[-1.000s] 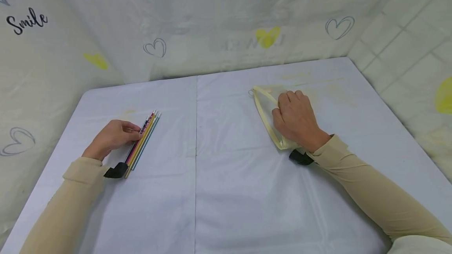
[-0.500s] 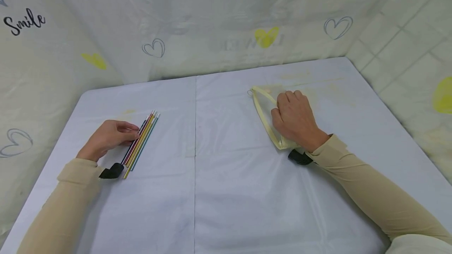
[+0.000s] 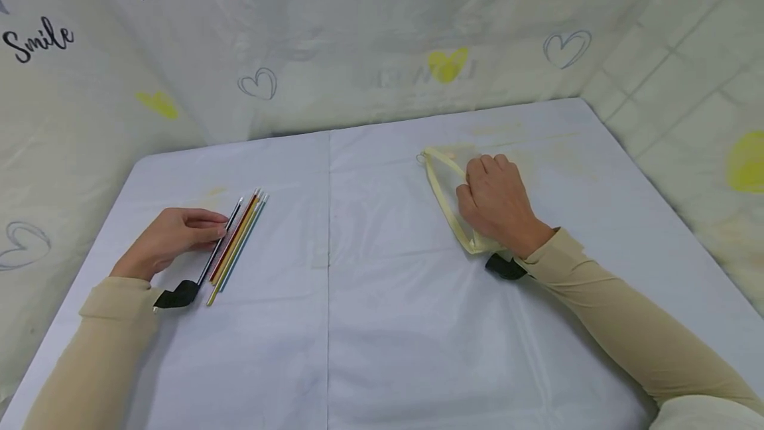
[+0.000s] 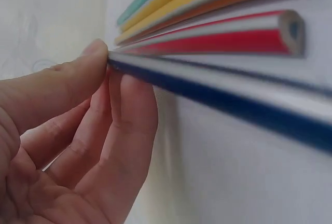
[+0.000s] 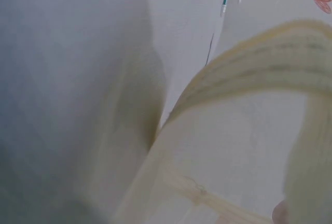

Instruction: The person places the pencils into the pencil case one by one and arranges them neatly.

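Between thumb and fingers, my left hand [image 3: 179,234] pinches a dark blue pencil [image 4: 228,97] at the left of the table. Right beside it lie a red pencil [image 4: 223,40], a yellow pencil [image 3: 237,249] and a teal pencil [image 3: 244,244], roughly parallel. The dark blue one stands slightly apart from them. Farther right, my right hand [image 3: 498,201] grips a see-through pouch with pale yellow trim [image 3: 443,198]. The pouch's mouth gapes toward the pencils; the hand covers much of its body. In the right wrist view the trim [image 5: 259,73] arches across, blurred.
A white cloth with a centre crease covers the table [image 3: 382,324]. Behind it hangs a pale printed curtain [image 3: 334,38] with hearts and lettering. Black camera mounts [image 3: 506,267] sit at both wrists, close above the cloth.
My left hand has drawn left, separating the dark blue pencil from the others. The right hand and pouch hold nearly still; the head view has shifted slightly.
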A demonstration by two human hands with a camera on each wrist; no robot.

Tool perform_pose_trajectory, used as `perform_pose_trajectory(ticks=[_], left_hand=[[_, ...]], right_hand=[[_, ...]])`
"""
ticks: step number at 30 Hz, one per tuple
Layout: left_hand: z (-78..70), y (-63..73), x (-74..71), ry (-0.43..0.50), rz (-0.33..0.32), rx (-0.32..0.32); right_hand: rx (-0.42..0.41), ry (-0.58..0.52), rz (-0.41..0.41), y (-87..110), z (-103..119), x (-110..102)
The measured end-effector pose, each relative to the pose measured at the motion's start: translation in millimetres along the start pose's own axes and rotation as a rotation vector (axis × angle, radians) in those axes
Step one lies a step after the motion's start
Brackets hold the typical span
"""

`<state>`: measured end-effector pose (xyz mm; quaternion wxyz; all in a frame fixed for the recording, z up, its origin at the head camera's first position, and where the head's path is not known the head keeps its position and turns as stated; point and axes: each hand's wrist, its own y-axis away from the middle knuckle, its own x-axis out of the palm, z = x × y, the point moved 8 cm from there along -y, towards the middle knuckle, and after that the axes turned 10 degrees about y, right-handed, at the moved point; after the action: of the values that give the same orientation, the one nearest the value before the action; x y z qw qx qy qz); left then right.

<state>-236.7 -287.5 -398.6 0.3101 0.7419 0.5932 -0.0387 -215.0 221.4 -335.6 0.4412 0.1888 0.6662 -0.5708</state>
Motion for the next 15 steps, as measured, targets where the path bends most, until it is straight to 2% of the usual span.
perform_pose_trajectory(ticks=[7,15], left_hand=[[-4.5,6.8,0.5,0.128,0.021,0.013],[-19.2,7.9,20.3,0.246,0.067,0.063]], right_hand=[[-0.014,0.007,-0.016,-0.1,0.7,-1.3],[-0.018,-0.001,-0.020,-0.9,0.7,-0.8]])
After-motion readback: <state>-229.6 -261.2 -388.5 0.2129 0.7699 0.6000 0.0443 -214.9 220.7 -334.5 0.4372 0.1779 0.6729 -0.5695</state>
